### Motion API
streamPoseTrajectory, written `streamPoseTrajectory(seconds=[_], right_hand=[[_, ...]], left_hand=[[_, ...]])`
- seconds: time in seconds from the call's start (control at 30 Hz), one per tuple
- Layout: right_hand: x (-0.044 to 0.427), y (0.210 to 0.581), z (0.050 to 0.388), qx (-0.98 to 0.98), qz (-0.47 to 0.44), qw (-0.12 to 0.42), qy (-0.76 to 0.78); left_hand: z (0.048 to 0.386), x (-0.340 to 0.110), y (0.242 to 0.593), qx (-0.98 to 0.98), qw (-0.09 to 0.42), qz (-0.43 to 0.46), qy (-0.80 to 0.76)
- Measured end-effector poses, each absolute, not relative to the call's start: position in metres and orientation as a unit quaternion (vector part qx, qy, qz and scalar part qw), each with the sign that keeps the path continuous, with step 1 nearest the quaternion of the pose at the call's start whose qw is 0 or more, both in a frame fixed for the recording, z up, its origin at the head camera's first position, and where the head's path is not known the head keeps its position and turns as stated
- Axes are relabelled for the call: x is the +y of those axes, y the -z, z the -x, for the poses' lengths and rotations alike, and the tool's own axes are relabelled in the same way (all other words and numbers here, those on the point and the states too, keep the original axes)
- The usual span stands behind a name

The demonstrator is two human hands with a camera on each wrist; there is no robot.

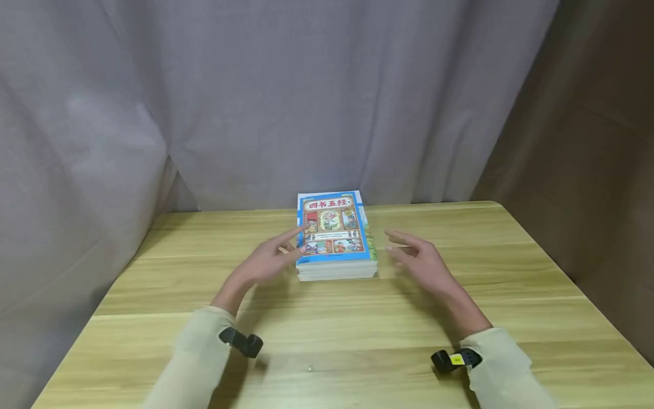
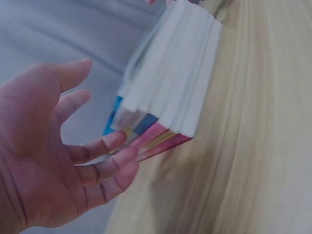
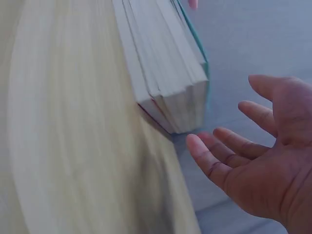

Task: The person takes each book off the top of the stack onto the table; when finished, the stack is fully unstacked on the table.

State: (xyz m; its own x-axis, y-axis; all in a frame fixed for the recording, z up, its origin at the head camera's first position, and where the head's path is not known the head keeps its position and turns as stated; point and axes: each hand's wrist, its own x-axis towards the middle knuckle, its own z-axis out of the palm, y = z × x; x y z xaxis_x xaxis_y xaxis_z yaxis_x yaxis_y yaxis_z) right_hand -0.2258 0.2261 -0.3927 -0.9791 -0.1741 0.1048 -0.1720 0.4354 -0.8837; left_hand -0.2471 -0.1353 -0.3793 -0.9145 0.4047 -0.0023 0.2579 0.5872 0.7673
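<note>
A stack of several books (image 1: 334,271) lies near the back edge of the table, its top one showing a blue-bordered cover (image 1: 332,236) with red Chinese characters and small cartoon pictures. My left hand (image 1: 268,261) is at the stack's left side, fingers spread and relaxed; in the left wrist view the fingers (image 2: 114,165) are beside the coloured spines, and whether they touch cannot be told. My right hand (image 1: 421,261) hovers to the right of the stack, apart from it. In the right wrist view its loosely bent fingers (image 3: 209,158) face the white page edges (image 3: 187,107) and hold nothing.
The wooden table (image 1: 327,329) reaches toward me from the stack. Behind it hangs a grey curtain (image 1: 286,102), with darker cloth (image 1: 587,170) at the right. Each wrist wears a black strapped camera (image 1: 247,343). A tiny pale speck (image 1: 310,368) lies near the front.
</note>
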Motion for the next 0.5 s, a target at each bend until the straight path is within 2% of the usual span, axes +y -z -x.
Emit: streamPoseTrajectory(seconds=[0.27,0.5], right_hand=[[0.208,0.412,0.241,0.829,0.087,0.014,0.553],[0.201,0.419,0.243,0.820,0.079,0.030,0.566]], left_hand=[[0.271,-0.120,0.386,0.891,0.095,-0.132,-0.424],[0.282,-0.114,0.394,0.883,0.100,-0.131,-0.439]])
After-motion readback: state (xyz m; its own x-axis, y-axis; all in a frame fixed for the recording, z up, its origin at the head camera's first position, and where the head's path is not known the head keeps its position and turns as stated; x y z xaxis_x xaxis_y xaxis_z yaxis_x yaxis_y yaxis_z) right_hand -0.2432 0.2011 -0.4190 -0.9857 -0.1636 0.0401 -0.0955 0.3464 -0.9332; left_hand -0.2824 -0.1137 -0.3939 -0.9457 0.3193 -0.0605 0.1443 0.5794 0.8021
